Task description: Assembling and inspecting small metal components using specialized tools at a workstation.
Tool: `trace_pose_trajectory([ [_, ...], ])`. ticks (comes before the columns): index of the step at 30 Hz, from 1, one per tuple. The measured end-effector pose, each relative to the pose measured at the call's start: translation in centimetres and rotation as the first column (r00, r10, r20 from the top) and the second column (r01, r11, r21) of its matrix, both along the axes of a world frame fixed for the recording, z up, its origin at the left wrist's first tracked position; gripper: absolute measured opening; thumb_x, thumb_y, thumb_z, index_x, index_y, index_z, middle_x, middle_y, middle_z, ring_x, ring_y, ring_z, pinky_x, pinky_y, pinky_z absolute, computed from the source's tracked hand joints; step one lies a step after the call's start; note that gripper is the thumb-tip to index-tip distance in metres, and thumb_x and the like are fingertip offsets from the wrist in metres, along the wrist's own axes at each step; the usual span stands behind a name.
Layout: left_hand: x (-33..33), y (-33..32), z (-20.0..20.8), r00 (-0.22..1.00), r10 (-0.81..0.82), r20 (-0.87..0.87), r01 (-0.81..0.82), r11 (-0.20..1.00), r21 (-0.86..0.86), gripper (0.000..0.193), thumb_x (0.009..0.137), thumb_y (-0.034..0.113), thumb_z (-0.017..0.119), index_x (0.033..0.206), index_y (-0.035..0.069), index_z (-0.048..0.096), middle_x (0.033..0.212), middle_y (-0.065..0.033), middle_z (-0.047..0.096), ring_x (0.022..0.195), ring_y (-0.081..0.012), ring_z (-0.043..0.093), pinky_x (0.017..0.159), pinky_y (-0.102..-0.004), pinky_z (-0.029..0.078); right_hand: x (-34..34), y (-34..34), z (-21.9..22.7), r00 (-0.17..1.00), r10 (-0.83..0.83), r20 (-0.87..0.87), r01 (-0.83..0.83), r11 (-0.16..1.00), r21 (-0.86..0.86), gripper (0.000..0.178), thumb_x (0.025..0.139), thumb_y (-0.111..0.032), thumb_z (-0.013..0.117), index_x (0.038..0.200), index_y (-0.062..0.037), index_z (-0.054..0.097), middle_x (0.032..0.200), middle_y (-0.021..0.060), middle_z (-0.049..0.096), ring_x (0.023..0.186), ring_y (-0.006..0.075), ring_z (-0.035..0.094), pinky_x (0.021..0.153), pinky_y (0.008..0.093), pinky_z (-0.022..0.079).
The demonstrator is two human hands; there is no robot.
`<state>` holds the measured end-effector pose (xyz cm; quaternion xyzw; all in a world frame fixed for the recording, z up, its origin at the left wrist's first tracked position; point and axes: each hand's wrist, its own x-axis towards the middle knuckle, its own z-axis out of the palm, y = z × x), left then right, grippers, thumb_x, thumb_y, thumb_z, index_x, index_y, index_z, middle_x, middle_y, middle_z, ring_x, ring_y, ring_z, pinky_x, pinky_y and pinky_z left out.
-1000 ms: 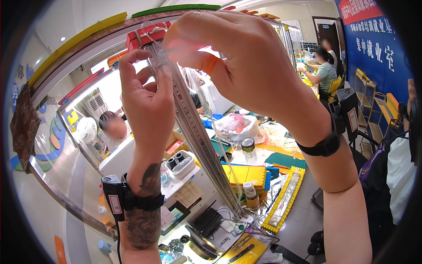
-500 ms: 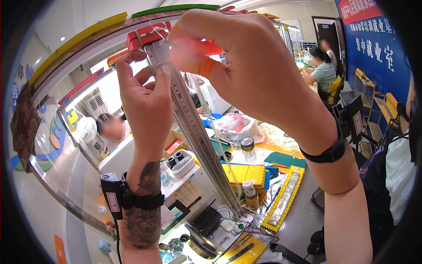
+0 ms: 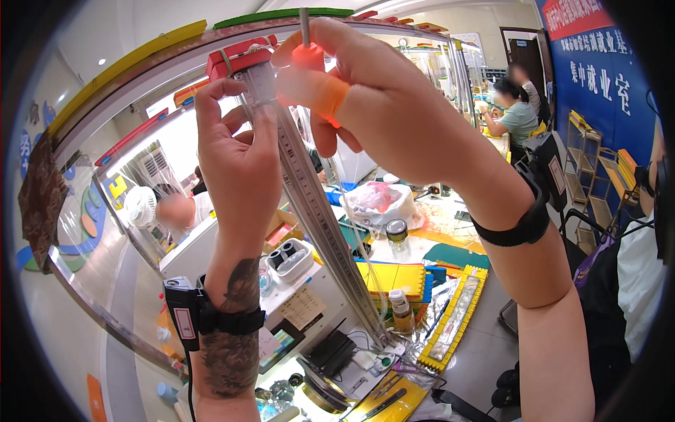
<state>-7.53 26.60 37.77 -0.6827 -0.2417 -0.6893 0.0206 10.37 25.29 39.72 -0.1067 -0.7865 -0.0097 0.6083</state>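
Head view: both bare hands are up at the top end of a ruled metal post (image 3: 309, 190), which slants down to the right toward the workbench.
Left hand: this one (image 3: 240, 151) has its index finger and thumb on either side of a clear piece (image 3: 261, 83), looks like a light pinch, with the other fingers loosely curled.
Right hand: fist mostly closed (image 3: 394, 98) round a red-orange tool (image 3: 307, 58), metal rod (image 3: 304, 27) poking up past the fingers. Blurry near the thumb, so can't tell if the tool touches the clear piece.
Clear piece: at the head of the post, just beside a red block (image 3: 238, 59) with pale cord tied round it.
Doing it well: I'd let the left fingertips do the steadying and press the clear piece square to the post, no twisting. Small wrist moves on the right, imo, with the tool's working end well off the left thumb.
Watch out: thin clear strands (image 3: 337, 169) hang to the right of the post, easy to snag with a sleeve or strap I reckon.
Bench below: white plastic bag (image 3: 380, 200) on the far side, lidded jar (image 3: 397, 235) nearer, long yellow tray (image 3: 480, 278) to the right, white bin (image 3: 304, 271) left of the post.
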Motion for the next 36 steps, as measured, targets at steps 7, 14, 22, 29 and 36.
trace_pose_trajectory([
  [7,-0.2,0.2,0.0,1.0,0.005,-0.006,-0.004,1.0,0.018,0.027,0.101,0.006,0.061,0.123,0.008,0.047,0.088,-0.0098,0.073,0.056,-0.0025,0.059,0.047,-0.0179,0.035,0.1,-0.8,0.6,0.935,0.341,-0.095,-0.346,0.825,-0.446,0.032,0.103,-0.032,0.061,0.103,-0.0007,0.066,0.066,0.0062,0.064,0.049,0.0099,0.057,0.043,0.0277,0.041],
  [14,-0.5,0.2,-0.1,0.999,0.039,-0.033,-0.04,0.999,-0.019,0.025,0.103,0.008,0.063,0.126,0.01,0.051,0.102,-0.0104,0.076,0.059,0.0045,0.044,0.051,-0.0168,0.03,0.5,0.5,1.1,0.862,0.465,-0.202,-0.502,0.724,-0.474,0.038,0.1,-0.037,0.07,0.088,0.0,0.071,0.061,0.0015,0.058,0.049,0.0072,0.051,0.045,0.0239,0.035],
  [22,-0.2,0.0,0.1,1.0,0.0,-0.023,0.0,1.0,0.006,0.026,0.101,0.005,0.06,0.123,0.008,0.048,0.084,-0.0074,0.072,0.054,-0.0002,0.054,0.046,-0.018,0.032,1.1,1.5,-0.1,0.701,0.659,-0.274,-0.693,0.537,-0.481,0.036,0.104,-0.031,0.065,0.094,0.0025,0.072,0.069,0.0047,0.065,0.056,0.0116,0.06,0.056,0.026,0.051],
  [29,-0.7,0.3,0.1,0.999,0.008,-0.039,-0.007,1.0,0.02,0.026,0.101,0.005,0.061,0.123,0.008,0.048,0.085,-0.0083,0.072,0.055,-0.0005,0.055,0.046,-0.0181,0.032,1.3,2.4,-1.5,0.45,0.824,-0.345,-0.846,0.269,-0.461,0.03,0.106,-0.019,0.059,0.117,0.0081,0.066,0.093,0.0164,0.074,0.074,0.0182,0.073,0.073,0.0315,0.062],
  [36,-0.3,0.4,0.0,1.0,-0.015,-0.02,0.016,0.999,0.04,0.026,0.101,0.006,0.061,0.123,0.008,0.048,0.089,-0.0112,0.074,0.057,-0.0018,0.059,0.047,-0.0173,0.035,-0.2,1.5,-2.4,0.563,0.739,-0.37,-0.814,0.419,-0.402,0.032,0.103,-0.017,0.066,0.124,0.0067,0.064,0.095,0.0171,0.074,0.074,0.0181,0.074,0.07,0.031,0.063],
])
